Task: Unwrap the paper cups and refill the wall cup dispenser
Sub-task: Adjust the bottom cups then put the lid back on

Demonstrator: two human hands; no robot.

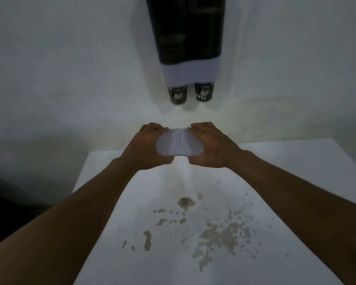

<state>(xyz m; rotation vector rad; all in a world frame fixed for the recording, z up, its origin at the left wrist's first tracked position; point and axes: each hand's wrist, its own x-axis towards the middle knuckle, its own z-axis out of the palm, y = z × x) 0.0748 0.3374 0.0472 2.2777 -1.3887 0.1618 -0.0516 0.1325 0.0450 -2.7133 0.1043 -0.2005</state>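
Note:
A dark wall cup dispenser with a pale base band hangs on the white wall at top centre. Two black printed paper cups stick out of its underside, side by side. Below it, both my hands hold a white double-oval dispenser lid flat side toward me, above the far edge of the table. My left hand grips its left end and my right hand grips its right end. No wrapped cup sleeve is in view.
A white table lies under my arms, marked with brownish stains in its middle and right. Left of the table the floor is dark. The wall behind is plain white.

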